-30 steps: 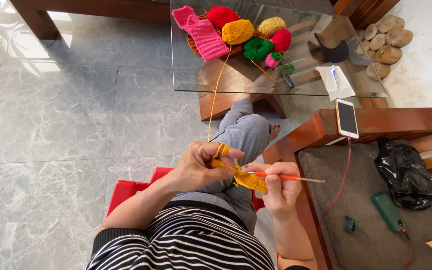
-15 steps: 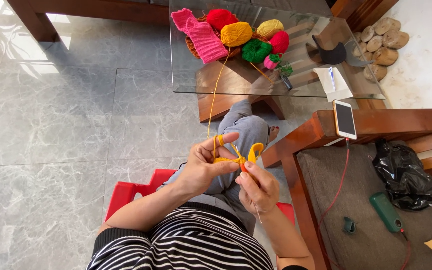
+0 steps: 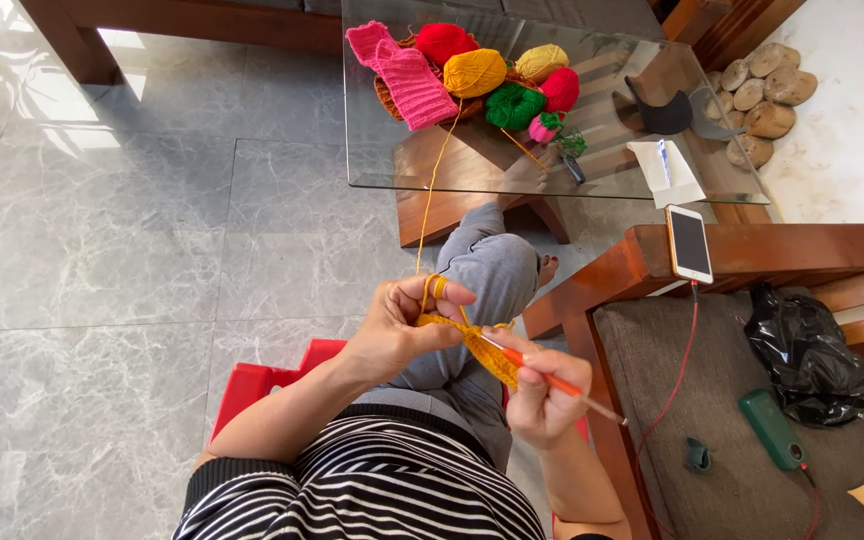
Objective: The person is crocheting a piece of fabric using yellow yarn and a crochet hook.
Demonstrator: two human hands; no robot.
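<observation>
Hanging between the two hands, a small strip of mustard-yellow crocheted yarn (image 3: 477,345) sits just above the person's lap, over a raised knee in grey trousers (image 3: 492,270). The left hand (image 3: 402,325) pinches the upper end of the strip between thumb and fingers, with a loop of the same yellow strand wound around a raised finger. The right hand (image 3: 542,395) is closed around a slim orange crochet hook (image 3: 552,380), fingers pressed on its shaft; the hook's tip lies in the lower end of the strip and its grey tail points out to the right. From the left hand a thin yellow working strand (image 3: 434,200) runs up to the yellow ball of yarn (image 3: 474,72) on the clear glass-topped coffee table (image 3: 372,160). Around that ball lie other balls — red, pale yellow, green and deep pink — beside a pink ribbed knitted piece (image 3: 407,75). Further right on the glass are a dark curved object and a white folded paper packet (image 3: 667,170).

The person wears a black-and-white striped top (image 3: 372,480) and sits on a red plastic stool (image 3: 262,385) on grey marble floor tiles. To the right, a white-edged smartphone (image 3: 689,243) rests on the wooden armrest of a sofa, a red cable hanging from it; on the brown cushion lie a crumpled black plastic bag (image 3: 812,355) and a green oblong device (image 3: 772,428)
</observation>
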